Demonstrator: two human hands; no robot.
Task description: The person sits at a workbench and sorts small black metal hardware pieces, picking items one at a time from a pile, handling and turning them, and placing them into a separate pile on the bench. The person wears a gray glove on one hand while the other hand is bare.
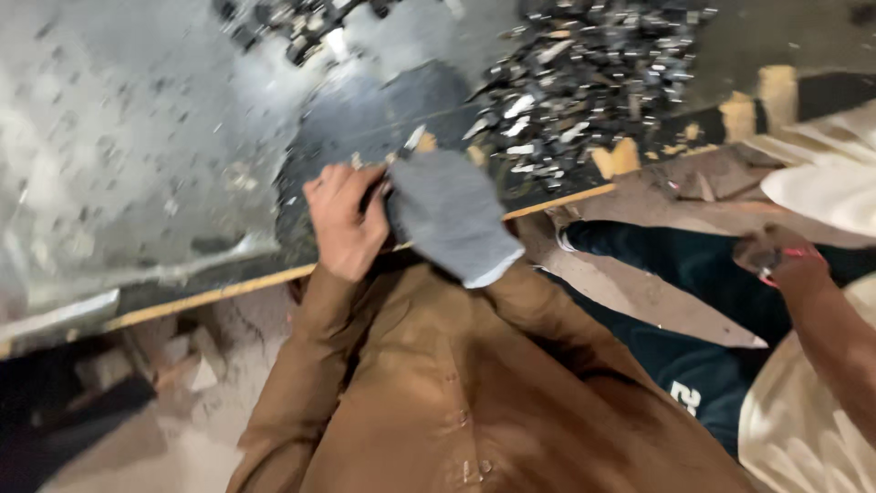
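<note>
My left hand (342, 224) is bare, its fingers curled and pressed against my right hand (449, 217), which wears a grey glove. Both hands are closed together around a small metal piece (412, 140), whose pale tip sticks up between them. They rest over the edge of a dark work surface (365, 119) with a yellow-edged rim. A heap of small shiny metal pieces (584, 78) lies just beyond the gloved hand, to the upper right. My brown sleeves fill the lower middle. The picture is blurred.
Another person's hand (783, 260) and forearm reach in at the right, above legs in dark trousers (693, 274). A grey, speckled metal sheet (119, 137) covers the left. More metal scraps (301, 23) lie at the top. Rubble and dusty floor (173, 365) show at lower left.
</note>
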